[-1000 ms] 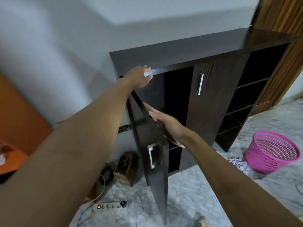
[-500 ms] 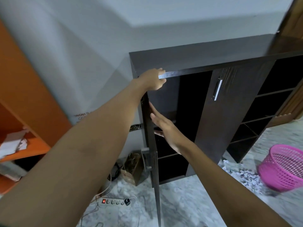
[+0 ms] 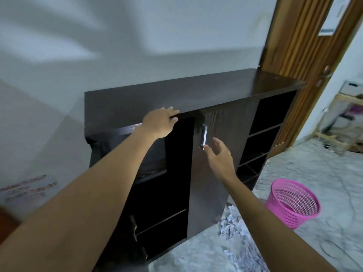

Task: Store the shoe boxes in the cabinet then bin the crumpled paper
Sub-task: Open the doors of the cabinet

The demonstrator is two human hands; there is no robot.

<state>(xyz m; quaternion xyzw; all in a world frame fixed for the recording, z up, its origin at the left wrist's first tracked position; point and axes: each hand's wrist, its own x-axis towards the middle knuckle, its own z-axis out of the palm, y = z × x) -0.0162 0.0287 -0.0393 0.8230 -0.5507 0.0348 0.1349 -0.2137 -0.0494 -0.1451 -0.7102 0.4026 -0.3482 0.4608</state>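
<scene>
Your left fingers (image 3: 170, 112) curl over the front edge of the cabinet (image 3: 196, 91) top, thumb beneath: your left hand (image 3: 160, 123) grips it above the open left bay. Your right fingers (image 3: 217, 143) are straight and spread; your right hand (image 3: 221, 156) holds nothing, thumb just beside the handle (image 3: 204, 136) of the closed door (image 3: 206, 193). Paper (image 3: 231, 226) lies crumpled at the cabinet's foot, bin (image 3: 284, 216) near the cabinet's right end

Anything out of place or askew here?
Yes: crumpled paper lies scattered on the floor at the foot of the cabinet, beside the pink basket rather than in it. Nothing else stands out.
</scene>
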